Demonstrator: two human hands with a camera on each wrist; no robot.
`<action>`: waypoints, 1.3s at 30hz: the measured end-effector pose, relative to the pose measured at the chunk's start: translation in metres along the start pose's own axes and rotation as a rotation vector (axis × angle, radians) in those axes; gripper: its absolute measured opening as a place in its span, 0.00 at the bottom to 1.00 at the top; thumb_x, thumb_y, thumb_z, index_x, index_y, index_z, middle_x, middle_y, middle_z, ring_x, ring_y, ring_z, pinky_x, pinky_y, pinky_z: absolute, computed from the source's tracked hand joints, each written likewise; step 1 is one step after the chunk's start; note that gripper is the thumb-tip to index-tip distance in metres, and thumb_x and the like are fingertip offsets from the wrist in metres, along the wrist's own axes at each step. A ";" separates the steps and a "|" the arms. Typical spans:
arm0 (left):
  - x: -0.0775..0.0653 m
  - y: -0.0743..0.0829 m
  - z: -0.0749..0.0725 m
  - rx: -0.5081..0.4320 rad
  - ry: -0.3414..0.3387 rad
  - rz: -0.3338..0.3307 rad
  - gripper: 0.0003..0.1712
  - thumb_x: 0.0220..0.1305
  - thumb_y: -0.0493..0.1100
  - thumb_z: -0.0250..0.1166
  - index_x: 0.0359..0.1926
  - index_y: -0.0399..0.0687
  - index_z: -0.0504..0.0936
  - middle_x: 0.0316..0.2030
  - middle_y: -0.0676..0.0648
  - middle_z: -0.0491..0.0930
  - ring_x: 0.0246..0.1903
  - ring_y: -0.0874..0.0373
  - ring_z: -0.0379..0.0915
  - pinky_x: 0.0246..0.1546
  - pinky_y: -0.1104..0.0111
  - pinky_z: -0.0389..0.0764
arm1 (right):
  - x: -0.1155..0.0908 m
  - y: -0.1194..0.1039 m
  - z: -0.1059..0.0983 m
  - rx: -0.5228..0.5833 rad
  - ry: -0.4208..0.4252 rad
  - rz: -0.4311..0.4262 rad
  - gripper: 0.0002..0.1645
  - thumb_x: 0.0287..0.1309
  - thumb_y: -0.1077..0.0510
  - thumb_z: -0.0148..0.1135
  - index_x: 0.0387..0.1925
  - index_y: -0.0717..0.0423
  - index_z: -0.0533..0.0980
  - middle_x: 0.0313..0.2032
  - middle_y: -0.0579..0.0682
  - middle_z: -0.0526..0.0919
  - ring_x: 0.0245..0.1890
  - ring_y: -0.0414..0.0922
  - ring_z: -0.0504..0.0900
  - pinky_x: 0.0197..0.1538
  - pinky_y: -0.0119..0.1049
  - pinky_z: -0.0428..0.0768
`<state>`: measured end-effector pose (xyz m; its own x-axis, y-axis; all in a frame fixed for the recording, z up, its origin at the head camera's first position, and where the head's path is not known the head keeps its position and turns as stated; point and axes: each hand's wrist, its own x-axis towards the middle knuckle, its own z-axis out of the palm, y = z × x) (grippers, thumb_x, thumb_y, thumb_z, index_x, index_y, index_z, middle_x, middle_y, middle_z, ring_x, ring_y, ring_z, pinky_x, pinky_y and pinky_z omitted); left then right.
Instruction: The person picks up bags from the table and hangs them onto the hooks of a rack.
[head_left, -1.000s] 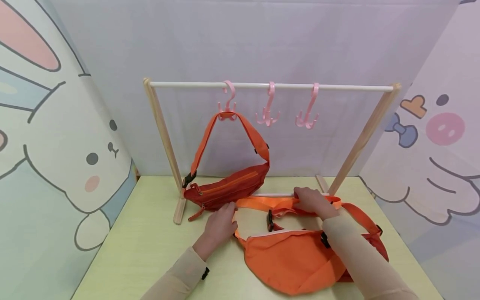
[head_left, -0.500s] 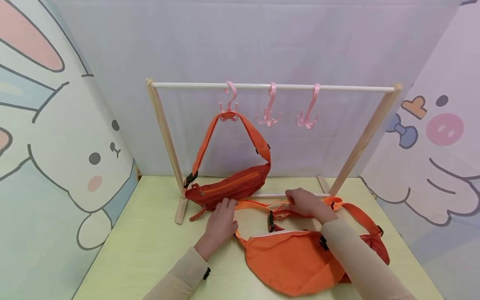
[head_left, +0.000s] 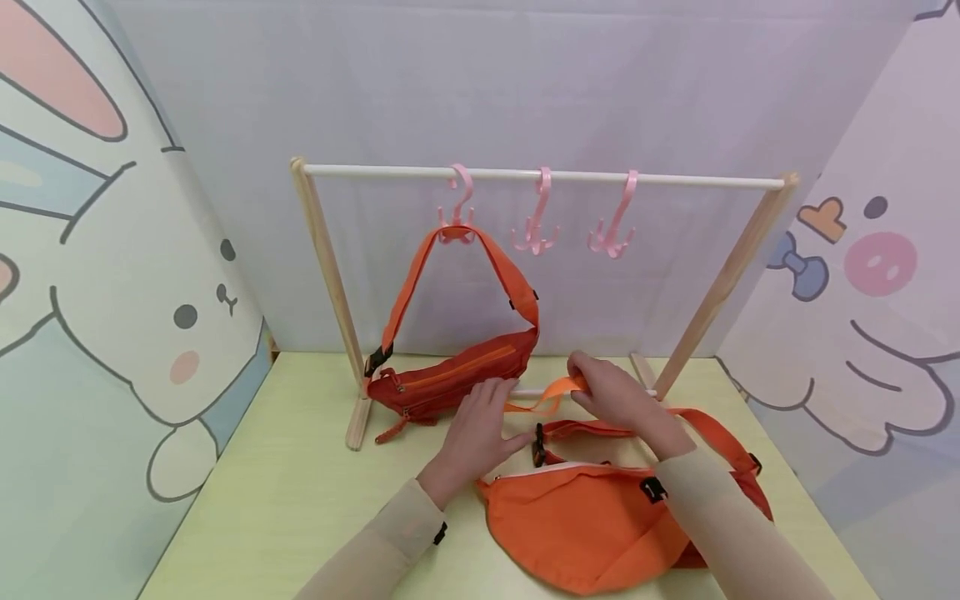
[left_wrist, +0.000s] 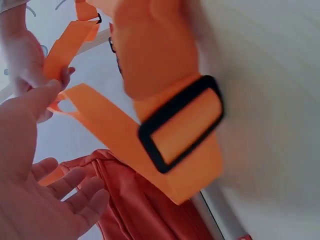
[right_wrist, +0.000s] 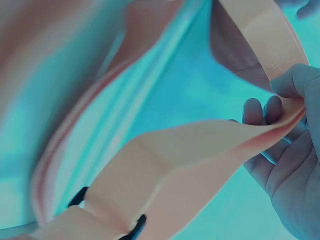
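An orange waist bag [head_left: 570, 517] lies on the table with its pale zip along the top edge. My right hand [head_left: 611, 396] pinches its bright orange strap [head_left: 551, 392] between thumb and fingers, lifted off the table; the right wrist view shows the strap [right_wrist: 200, 150] folded in that grip. My left hand [head_left: 480, 433] is beside the strap's left part, fingers extended and thumb spread. In the left wrist view, a black slider buckle [left_wrist: 182, 122] sits on the strap near the left hand's fingers. A dark red waist bag [head_left: 465, 371] hangs by its strap from the left pink hook [head_left: 457, 208].
Two more pink hooks [head_left: 536, 221] hang on the white rail [head_left: 375, 172] of a wooden rack. A second red-orange bag [head_left: 750, 487] lies partly under the orange one and my right sleeve. A low crossbar [head_left: 618, 392] runs behind the right hand.
The right hand has raised the bright strap and drawn it up and back, off the table. My left hand has moved right and its fingers have spread.
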<state>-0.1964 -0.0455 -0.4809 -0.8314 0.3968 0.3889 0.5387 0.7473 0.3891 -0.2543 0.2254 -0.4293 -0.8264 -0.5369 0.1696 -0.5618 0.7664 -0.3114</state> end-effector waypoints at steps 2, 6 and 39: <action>0.006 0.005 0.000 -0.023 0.003 0.021 0.54 0.61 0.66 0.76 0.78 0.45 0.64 0.67 0.47 0.72 0.64 0.50 0.69 0.64 0.51 0.75 | 0.000 -0.010 -0.008 0.010 0.020 -0.003 0.17 0.65 0.62 0.73 0.48 0.53 0.73 0.31 0.44 0.77 0.24 0.41 0.72 0.33 0.38 0.77; 0.019 0.015 0.000 -0.039 -0.003 0.032 0.57 0.63 0.69 0.73 0.80 0.46 0.60 0.70 0.47 0.71 0.68 0.50 0.68 0.69 0.50 0.72 | 0.000 -0.030 -0.022 0.030 0.052 -0.028 0.19 0.64 0.63 0.74 0.52 0.55 0.75 0.36 0.46 0.81 0.26 0.40 0.75 0.35 0.38 0.82; 0.049 0.018 -0.089 -0.588 0.153 -0.124 0.08 0.74 0.35 0.67 0.51 0.47 0.81 0.39 0.51 0.81 0.35 0.54 0.76 0.39 0.61 0.82 | 0.000 -0.078 -0.096 0.219 0.219 -0.166 0.21 0.68 0.54 0.74 0.60 0.46 0.82 0.43 0.41 0.84 0.26 0.42 0.73 0.32 0.37 0.77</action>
<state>-0.2155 -0.0604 -0.3806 -0.8870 0.2125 0.4101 0.4608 0.3470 0.8169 -0.2146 0.1995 -0.3154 -0.7259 -0.5418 0.4237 -0.6878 0.5683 -0.4516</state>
